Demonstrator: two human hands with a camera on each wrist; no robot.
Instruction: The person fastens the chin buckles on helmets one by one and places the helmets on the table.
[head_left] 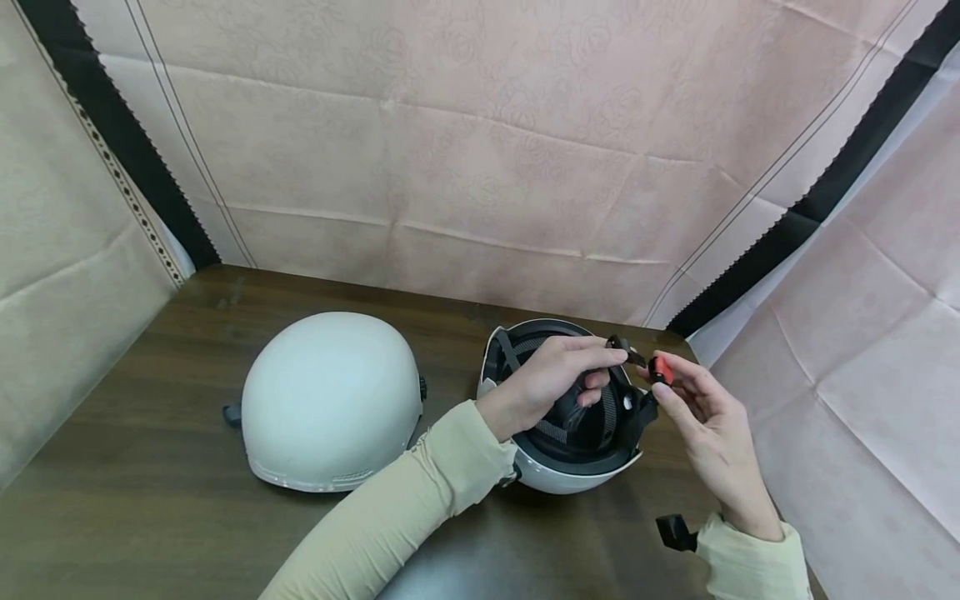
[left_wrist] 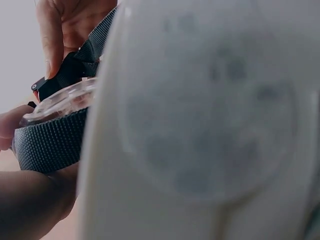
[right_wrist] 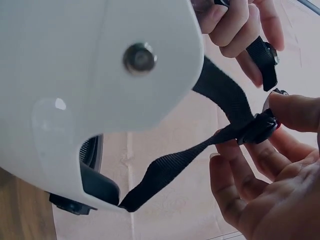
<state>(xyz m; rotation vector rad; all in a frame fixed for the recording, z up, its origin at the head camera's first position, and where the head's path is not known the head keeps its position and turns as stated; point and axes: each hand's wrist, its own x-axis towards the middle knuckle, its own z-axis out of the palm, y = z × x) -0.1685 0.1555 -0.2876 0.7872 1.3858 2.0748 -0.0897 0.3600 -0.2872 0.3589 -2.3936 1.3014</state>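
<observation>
A white helmet (head_left: 573,481) lies upside down, its black padded inside facing up. My left hand (head_left: 543,379) reaches over the opening and holds a black chin strap end (head_left: 624,348) between thumb and fingers. On the other side, my right hand (head_left: 712,412) pinches a red and black buckle (head_left: 662,369) with thumb and fingertips. In the right wrist view, two black straps (right_wrist: 172,167) run from the helmet to this buckle, and the left hand's strap end (right_wrist: 262,60) is close to it. Whether the two ends touch is unclear.
A second white helmet (head_left: 333,400) sits dome up to the left on the brown wooden table (head_left: 135,467). Pale fabric walls (head_left: 450,167) with black edging enclose the back and sides. A black device (head_left: 677,532) is at the right cuff.
</observation>
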